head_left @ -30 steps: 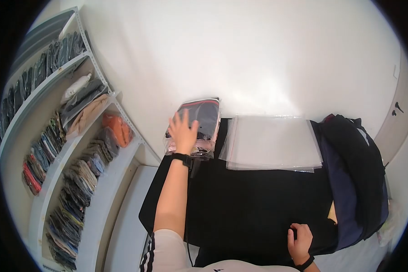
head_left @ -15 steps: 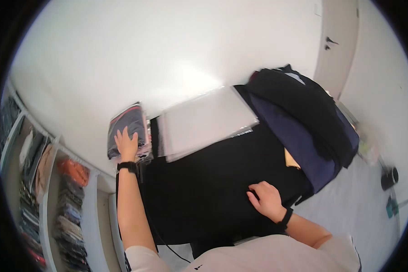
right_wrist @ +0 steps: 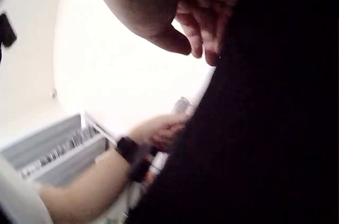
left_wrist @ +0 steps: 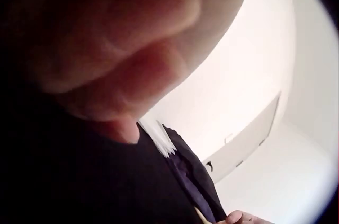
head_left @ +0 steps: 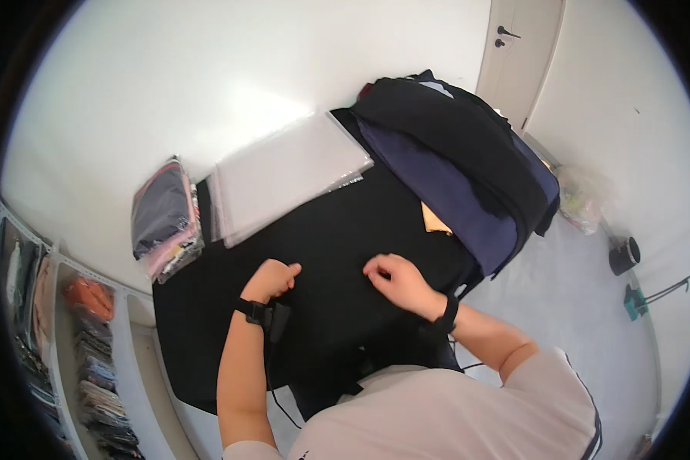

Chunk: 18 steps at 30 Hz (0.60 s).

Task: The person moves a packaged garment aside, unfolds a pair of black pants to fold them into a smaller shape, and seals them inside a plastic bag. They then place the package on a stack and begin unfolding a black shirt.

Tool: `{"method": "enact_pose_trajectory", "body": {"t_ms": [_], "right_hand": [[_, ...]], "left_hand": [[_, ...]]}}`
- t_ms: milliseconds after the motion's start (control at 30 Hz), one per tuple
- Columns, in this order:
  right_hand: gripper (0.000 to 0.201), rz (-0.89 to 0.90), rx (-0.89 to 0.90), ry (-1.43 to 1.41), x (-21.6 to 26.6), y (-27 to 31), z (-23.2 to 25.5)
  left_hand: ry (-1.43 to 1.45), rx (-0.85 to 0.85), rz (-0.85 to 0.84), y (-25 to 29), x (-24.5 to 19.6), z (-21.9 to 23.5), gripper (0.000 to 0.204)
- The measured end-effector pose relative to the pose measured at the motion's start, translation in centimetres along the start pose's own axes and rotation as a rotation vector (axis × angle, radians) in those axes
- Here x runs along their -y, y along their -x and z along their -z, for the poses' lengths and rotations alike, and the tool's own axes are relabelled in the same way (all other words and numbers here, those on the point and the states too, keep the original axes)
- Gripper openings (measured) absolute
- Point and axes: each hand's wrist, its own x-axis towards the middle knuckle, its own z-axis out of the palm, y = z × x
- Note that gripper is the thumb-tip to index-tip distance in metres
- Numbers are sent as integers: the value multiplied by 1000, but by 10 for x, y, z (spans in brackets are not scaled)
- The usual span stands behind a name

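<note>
Over the black tabletop [head_left: 322,230], my left hand [head_left: 268,281] has loosely curled fingers with nothing in them; its curled fingertips [left_wrist: 127,129] fill the upper left of the left wrist view. To its right, my right hand [head_left: 403,284] hovers near the front part of the table, fingers loosely bent and empty. A gap separates the two hands. Beyond my left hand, at the table's left end, lies a pile of bagged folded garments [head_left: 163,215], dark grey on top with pink below. A stack of clear plastic bags [head_left: 284,172] lies flat along the wall side.
A heap of dark clothing [head_left: 452,165], black and navy, covers the table's right end, with a yellow piece [head_left: 435,218] poking out beneath. Shelves of bagged clothes [head_left: 100,360] stand at left. On the floor at right are a black bin [head_left: 624,257] and a plastic sack [head_left: 585,198].
My left hand has left the garment pile and come back toward me over the table, its fingers curling. The head view has turned to the right. My right hand has moved farther over the table.
</note>
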Motion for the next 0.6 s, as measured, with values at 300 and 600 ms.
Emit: {"method": "enact_pose_trajectory", "body": {"t_ms": [300, 600], "right_hand": [[17, -910, -391, -1272, -102, -132, 105], [17, -216, -293, 820, -186, -224, 68]], "left_hand": [[169, -63, -24, 6, 4, -1, 42], [239, -48, -30, -2, 17, -3, 42]]}}
